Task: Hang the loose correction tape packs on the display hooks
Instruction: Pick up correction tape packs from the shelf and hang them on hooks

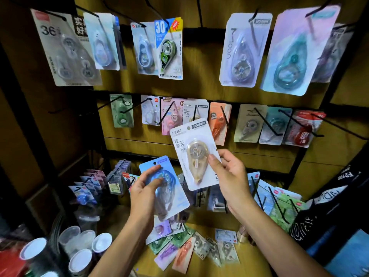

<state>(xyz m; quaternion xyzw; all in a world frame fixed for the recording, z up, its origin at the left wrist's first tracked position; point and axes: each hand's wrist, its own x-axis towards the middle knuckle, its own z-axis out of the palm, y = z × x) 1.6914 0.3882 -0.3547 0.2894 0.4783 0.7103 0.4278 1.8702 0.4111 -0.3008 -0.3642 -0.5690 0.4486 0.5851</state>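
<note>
My right hand (229,177) pinches a white correction tape pack (188,140) with a beige dispenser, held tilted in front of the middle row. Just behind its top hangs a matching white pack (192,110) on a black hook (194,114). My left hand (144,185) grips a blue correction tape pack (175,194), thumb across its clear blister, below and left of the white one. Several loose packs (185,248) lie scattered on the wooden shelf beneath my arms.
Three rows of black hooks on the wooden board carry hanging packs; an orange pack (218,120) hangs right of the matching one. Plastic cups (79,246) stand at lower left. Dark printed fabric (329,206) hangs at lower right.
</note>
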